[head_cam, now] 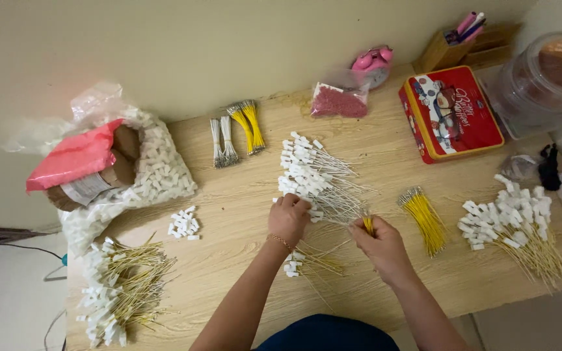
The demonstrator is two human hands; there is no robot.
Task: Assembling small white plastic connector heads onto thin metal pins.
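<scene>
My right hand (380,246) pinches the gathered ends of a fanned bunch of thin wires with small white blocks on their tips (317,175); a bit of yellow shows at the pinch. My left hand (288,216) is curled at the near-left edge of that fan, its fingers closed among the white tips. A gold bracelet sits on the left wrist. A few more tipped wires (307,261) lie on the wooden table (242,214) between my forearms.
Heaps of tipped wires lie front left (120,291) and far right (521,224). Yellow wire bundles (424,218), (250,125), a grey bundle (224,142), loose white blocks (183,223), a bag of blocks (154,169), a red tin (451,113), a clear jar (548,78).
</scene>
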